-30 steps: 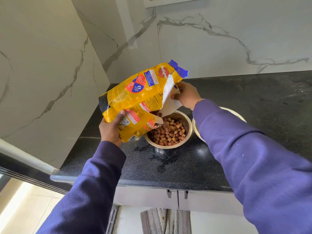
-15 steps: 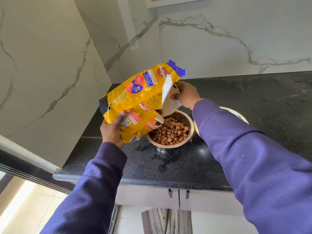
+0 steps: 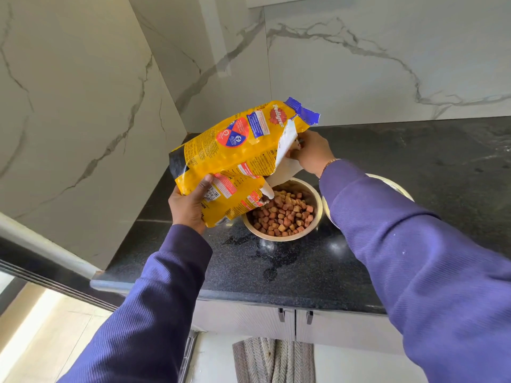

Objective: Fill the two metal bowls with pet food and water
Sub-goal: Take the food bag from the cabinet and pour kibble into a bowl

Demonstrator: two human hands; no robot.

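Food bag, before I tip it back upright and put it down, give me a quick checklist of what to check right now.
1. Kibble level in the near metal bowl: well covered, below the rim. Ok.
2. Bag mouth over that bowl: the food bag has its torn opening above the bowl's left edge. Ok.
3. Grip: left hand under the bag's lower end, right hand on the torn flap. Ok.
4. Spilled kibble on the black counter: none visible. Ok.
5. Second bowl: mostly hidden behind the right sleeve; contents cannot tell.
6. Counter dryness: a dark wet-looking patch in front of the bowl. Not ok.
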